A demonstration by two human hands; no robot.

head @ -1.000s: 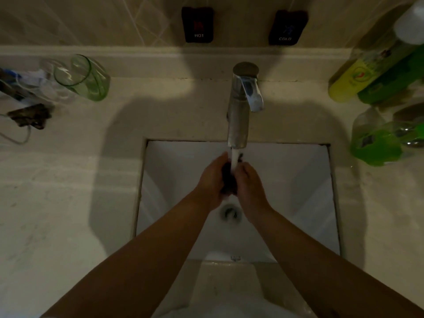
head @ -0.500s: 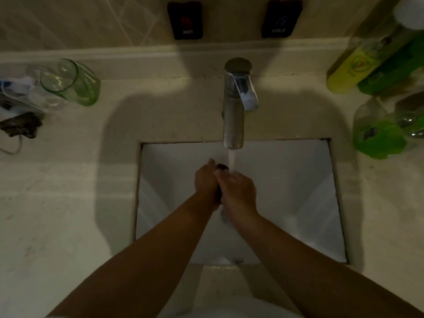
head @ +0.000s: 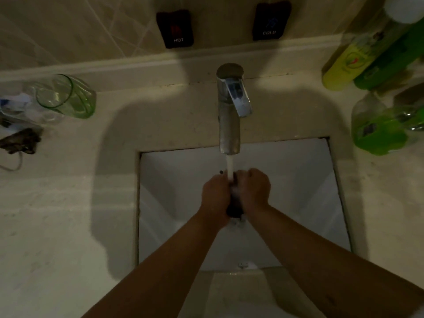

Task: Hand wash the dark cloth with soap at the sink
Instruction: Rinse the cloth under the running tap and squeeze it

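A small dark cloth [head: 234, 206] is squeezed between my two fists over the white sink basin [head: 298, 191]. My left hand [head: 216, 196] grips its left side and my right hand [head: 252, 188] grips its right side, knuckles up. Only a dark strip of the cloth shows between the hands and below them. Water runs from the chrome tap [head: 230, 111] straight down onto the cloth where the hands meet. Two bottles of green liquid soap [head: 376, 131] stand on the counter to the right of the basin.
A green glass tumbler [head: 66, 97] stands at the back left of the beige counter [head: 57, 214], beside a clear plastic item and a dark object with a cord [head: 19, 142]. Yellow and green bottles [head: 351, 58] lean at the back right. HOT and COLD tags hang on the wall.
My hands have shifted around the cloth under the running water: from pressed flat together, to overlapping, to two fists side by side wringing it. The view has tilted slightly.
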